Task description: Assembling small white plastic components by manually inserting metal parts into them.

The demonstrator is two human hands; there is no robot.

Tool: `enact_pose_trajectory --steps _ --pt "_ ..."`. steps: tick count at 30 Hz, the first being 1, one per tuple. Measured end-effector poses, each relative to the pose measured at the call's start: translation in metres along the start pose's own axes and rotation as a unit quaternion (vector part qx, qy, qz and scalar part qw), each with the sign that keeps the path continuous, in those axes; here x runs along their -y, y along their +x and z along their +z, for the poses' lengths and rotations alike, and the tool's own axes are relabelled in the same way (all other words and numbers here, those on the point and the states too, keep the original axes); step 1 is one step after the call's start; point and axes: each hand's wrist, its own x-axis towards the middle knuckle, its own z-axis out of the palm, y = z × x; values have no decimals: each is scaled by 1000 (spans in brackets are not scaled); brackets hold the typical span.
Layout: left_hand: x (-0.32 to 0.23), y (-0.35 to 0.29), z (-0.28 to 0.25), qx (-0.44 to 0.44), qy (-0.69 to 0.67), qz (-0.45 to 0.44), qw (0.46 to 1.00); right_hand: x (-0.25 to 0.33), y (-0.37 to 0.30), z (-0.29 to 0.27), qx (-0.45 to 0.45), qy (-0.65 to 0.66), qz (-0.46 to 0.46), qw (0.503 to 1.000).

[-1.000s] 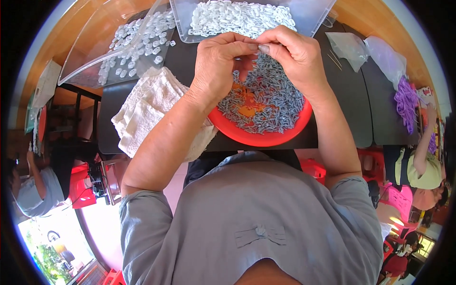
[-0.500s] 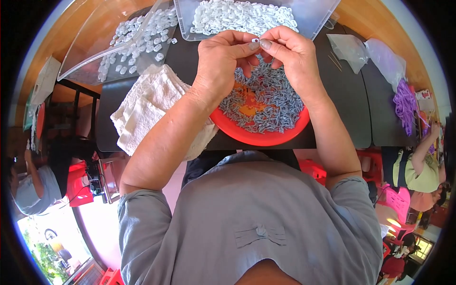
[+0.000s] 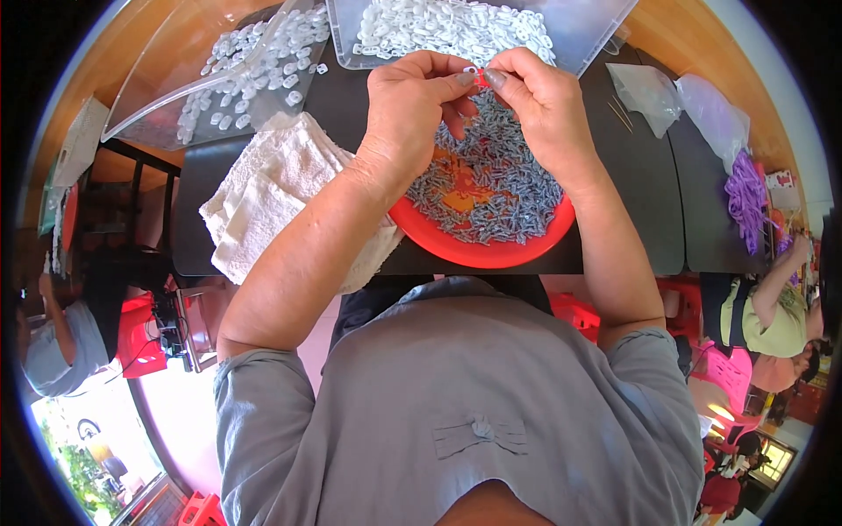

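Observation:
My left hand (image 3: 402, 110) is closed in a pinch on a small white plastic piece (image 3: 471, 71) that shows at its fingertips. My right hand (image 3: 545, 107) is pinched too, its thumb and finger close beside that piece; whatever they hold is too small to make out. Red shows in the gap between the fingertips, and I cannot tell whether it is the bowl's far rim. Below both hands sits a red bowl (image 3: 482, 255) full of small grey, screw-like plastic pieces (image 3: 513, 206). Part of its orange bottom is bare.
Beyond the hands, a clear bin (image 3: 614, 22) holds many white pieces. A transparent tray (image 3: 158, 114) at far left has more. A white towel (image 3: 272, 188) lies left of the bowl. Thin sticks (image 3: 621, 115), a plastic bag (image 3: 647, 92) and purple cord (image 3: 745, 206) are at right. Other people sit both sides.
My fingertips have parted slightly; red now shows between them. The white piece is a little higher, still at the left fingertips. The forearms have barely moved.

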Motion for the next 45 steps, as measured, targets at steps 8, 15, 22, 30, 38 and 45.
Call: enact_pose_trajectory --steps 8,15,22,30,38,45 --pt "2 -2 4 -16 25 27 999 2 0 0 3 -40 -37 999" --pt "1 -8 9 -65 65 59 994 7 1 8 -24 -64 -116 991" --pt "1 0 0 -40 84 35 995 5 2 2 8 -28 -12 999" --pt "-3 3 -6 19 164 25 986 2 3 -5 32 -63 -46 996" --pt "-2 2 -4 27 177 -8 984 0 1 -9 64 -77 -52 994" --pt "-4 2 -3 45 176 -9 983 4 1 -13 80 -70 -37 994"
